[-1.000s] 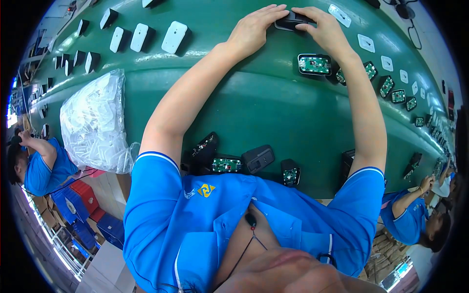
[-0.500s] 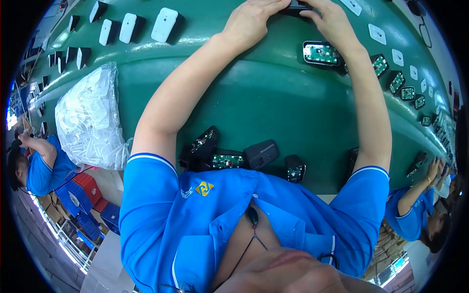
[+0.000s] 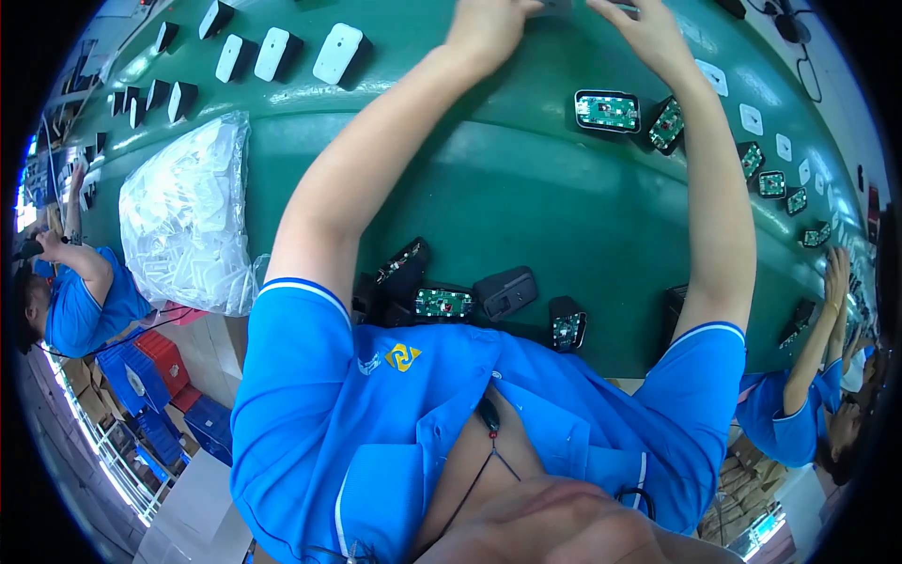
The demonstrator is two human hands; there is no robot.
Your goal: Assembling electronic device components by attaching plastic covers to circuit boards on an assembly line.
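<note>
1. Head view: shows left hand point(image 3: 486, 33) at top edge, fingertips at blurred dark piece point(image 3: 556, 7); can't tell if gripping.
2. Shows right hand point(image 3: 648, 36) just right of dark piece; fingers partly cropped, can't tell grasp.
3. Shows open black case point(image 3: 608, 130) with green circuit board point(image 3: 607, 111) below, on green table point(image 3: 517, 202); clear bag point(image 3: 188, 221) left.

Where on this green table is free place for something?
The glossy green tabletop has its widest bare patch between both forearms, beyond the black plastic housings by the blue shirt. Crowded: far right, with circuit-board housings and white flat plates.
</note>
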